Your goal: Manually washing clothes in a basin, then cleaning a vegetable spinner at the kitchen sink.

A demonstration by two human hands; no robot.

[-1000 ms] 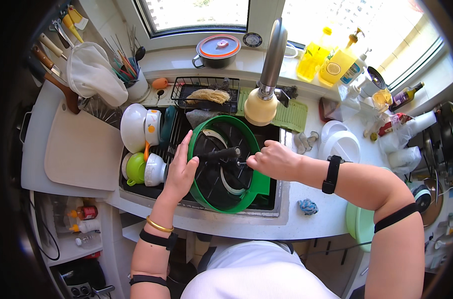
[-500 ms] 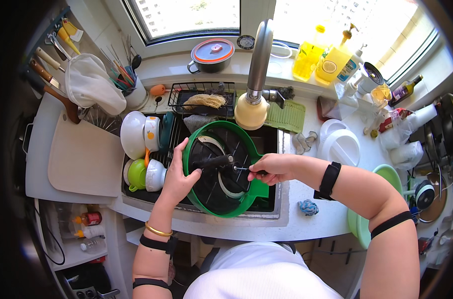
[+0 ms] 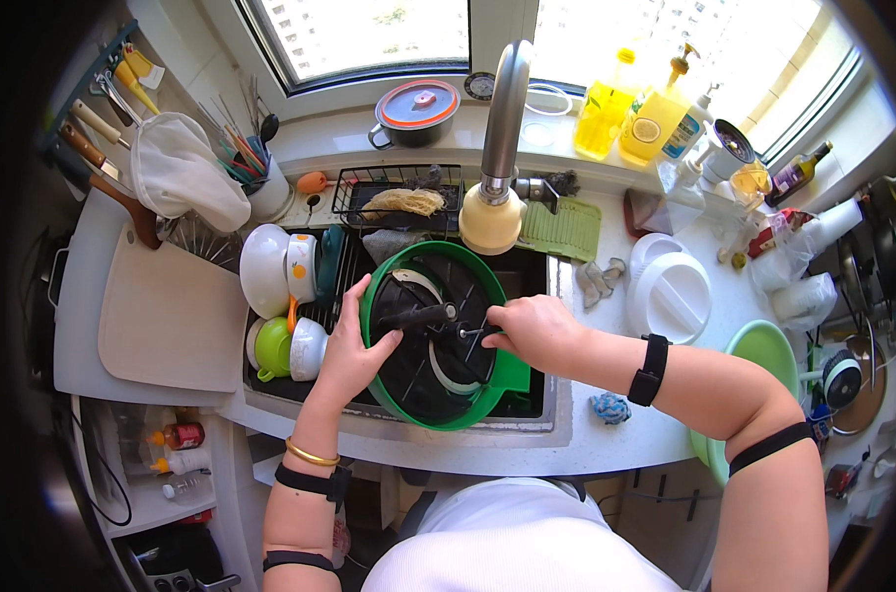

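Over the sink stands a round green housing [image 3: 500, 380], tilted so that its inside faces me. A black ribbed insert [image 3: 408, 370] fills it, with a stubby black tube [image 3: 418, 317] jutting out near the middle. My left hand [image 3: 347, 345] clasps the left rim, thumb over the edge toward the tube and fingers along the outside. In my right hand [image 3: 535, 331] is a screwdriver [image 3: 490, 336] with a thin metal shaft and dark handle, mostly covered by the fingers. Its tip meets a small part at the centre of the insert.
The faucet [image 3: 497, 178] hangs just beyond the housing. Stacked bowls [image 3: 266, 271] stand close to my left hand, with a cutting board [image 3: 167, 306] farther left. On the right counter are a blue scrubber [image 3: 610, 408], a white lid [image 3: 670, 302] and a green basin [image 3: 765, 345].
My right hand has turned over so its back faces up, and has shifted slightly left and up around the screwdriver handle. My left hand and the green housing stay nearly still.
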